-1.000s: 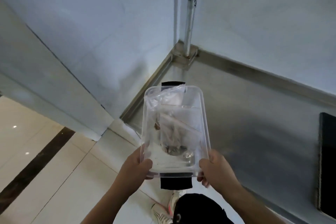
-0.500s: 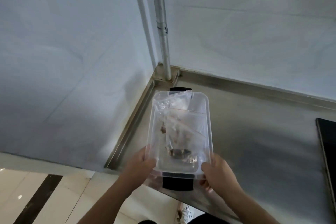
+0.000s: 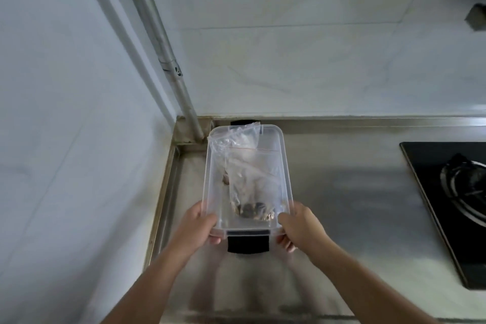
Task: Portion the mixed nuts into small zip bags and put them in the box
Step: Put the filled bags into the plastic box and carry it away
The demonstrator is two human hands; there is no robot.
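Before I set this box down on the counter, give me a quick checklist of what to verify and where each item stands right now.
1. Both hands hold the box: ok. The left hand and right hand grip the near corners of the clear box.
2. Bags are inside the box: ok. The zip bags lie in it, one top poking above the far rim.
3. Nuts contained: ok. The nuts sit in the bag's lower end.
4. Bags zipped shut: cannot tell.
5. Landing spot: ok. The steel counter around the box is bare, and the stove lies off to the right.
6. Lid on the box: cannot tell.
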